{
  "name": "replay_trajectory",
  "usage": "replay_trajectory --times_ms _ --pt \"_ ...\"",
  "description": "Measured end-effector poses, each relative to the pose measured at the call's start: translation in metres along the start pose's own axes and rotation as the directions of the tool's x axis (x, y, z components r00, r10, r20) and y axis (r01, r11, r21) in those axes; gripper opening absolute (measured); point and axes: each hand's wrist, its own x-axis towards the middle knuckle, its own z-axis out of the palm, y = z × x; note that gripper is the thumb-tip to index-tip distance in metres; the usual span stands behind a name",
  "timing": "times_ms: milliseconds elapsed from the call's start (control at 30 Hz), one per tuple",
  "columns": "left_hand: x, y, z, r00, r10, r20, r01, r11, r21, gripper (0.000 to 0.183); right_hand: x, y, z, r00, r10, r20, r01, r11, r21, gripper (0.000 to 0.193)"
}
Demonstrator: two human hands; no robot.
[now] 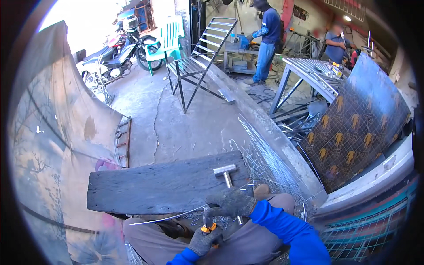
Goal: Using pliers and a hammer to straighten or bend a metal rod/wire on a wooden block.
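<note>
My gloved right hand (232, 202) is closed near the front edge of a dark wooden plank (154, 183), gripping one end of a thin metal rod (170, 219). The rod curves away to the left over my lap. Below it, my gloved left hand (202, 243) is wrapped round an orange-handled hand tool (208, 228), whose metal end points up at my right hand; its exact kind is partly hidden. A hammer (225, 170) lies with its head on the plank, its handle running behind my right hand.
Thin metal rods (269, 152) lie in a bundle right of the plank. Beyond stand a metal-framed chair (194, 66), a green plastic chair (165, 42) and a motorcycle (119, 55). Two people work at the back, one (268, 35) by a bench. A patterned sheet (353, 128) leans right.
</note>
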Motion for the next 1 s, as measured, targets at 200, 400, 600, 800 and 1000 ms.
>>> replay_trajectory --times_ms 200,400,600,800,1000 --pt "0.011 -0.01 0.005 0.998 0.032 -0.061 -0.022 0.989 0.148 0.025 -0.012 0.013 0.02 0.999 0.053 -0.001 -0.053 0.999 0.001 0.061" --pt "0.032 -0.005 -0.006 0.977 0.16 -0.138 -0.079 0.881 0.466 0.03 -0.013 0.026 0.032 0.984 0.004 -0.176 -0.008 1.0 -0.022 0.044" --pt "0.041 0.028 0.008 0.969 0.243 -0.047 -0.21 0.908 0.362 0.023 -0.015 0.017 -0.012 0.934 -0.031 -0.356 0.082 0.988 0.13 0.05" --pt "0.025 0.034 0.01 0.993 0.122 0.002 -0.116 0.946 0.304 0.025 -0.019 0.016 -0.003 0.873 -0.094 -0.478 0.145 0.987 0.07 0.057" --pt "0.013 0.039 0.004 0.96 -0.025 0.28 -0.005 0.994 0.106 0.024 -0.017 0.02 -0.004 0.852 -0.174 -0.494 0.281 0.948 0.15 0.06"
